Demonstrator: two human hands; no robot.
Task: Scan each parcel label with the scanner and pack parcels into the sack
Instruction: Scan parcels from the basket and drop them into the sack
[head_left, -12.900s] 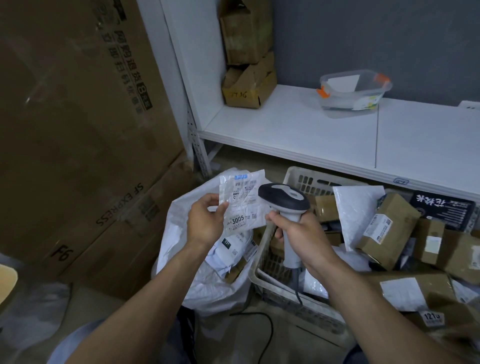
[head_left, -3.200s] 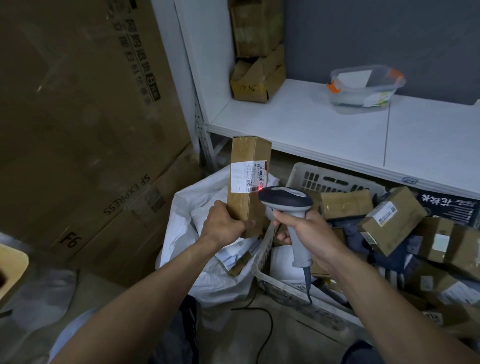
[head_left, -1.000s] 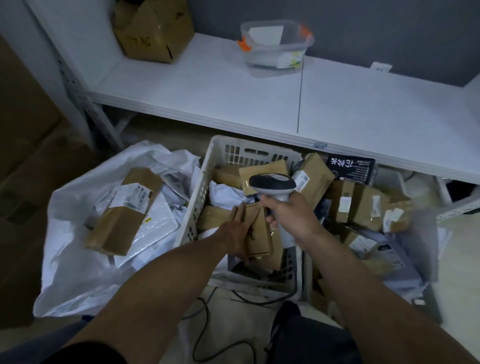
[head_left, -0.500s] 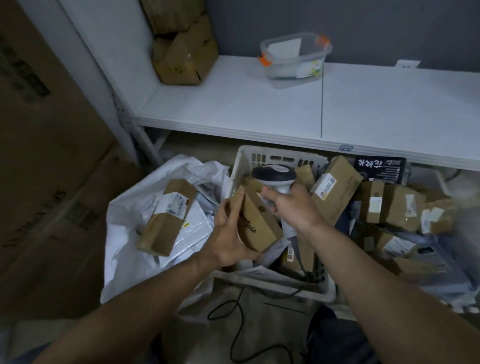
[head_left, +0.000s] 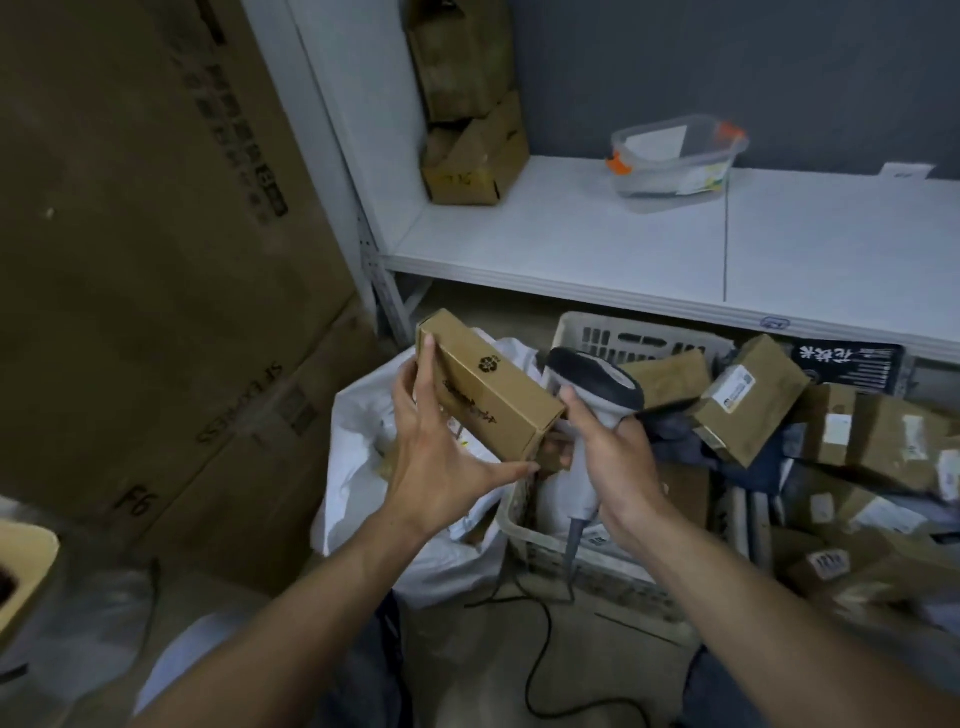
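A small brown parcel (head_left: 488, 387) is held up at the centre of the frame. It is tilted so that its long side runs from upper left to lower right, and a dark round emblem and some printing are seen on its upper face. It is grasped by the left hand (head_left: 441, 457): the fingers are stretched up along the box's left edge, the thumb is hooked under its lower right corner, and the forearm is raised from the lower left.

The scanner (head_left: 597, 382) is gripped by the right hand (head_left: 610, 457), with the fingers wrapped round the pale handle. Its dark head is set just beside the parcel's lower right end, though through the blur it cannot be told whether the two touch. Its cable (head_left: 535, 654) is trailed over the floor at bottom centre.

Beneath the parcel, left of centre, the white sack (head_left: 358, 467) is seen open, with a pale basket (head_left: 639, 338) beside it on the right. Brown boxes (head_left: 748, 402) are heaped across the right of the frame. A white shelf (head_left: 571, 244) is seen above them, carrying a clear tub (head_left: 675, 156) at upper right, and large cartons (head_left: 156, 260) fill the left.
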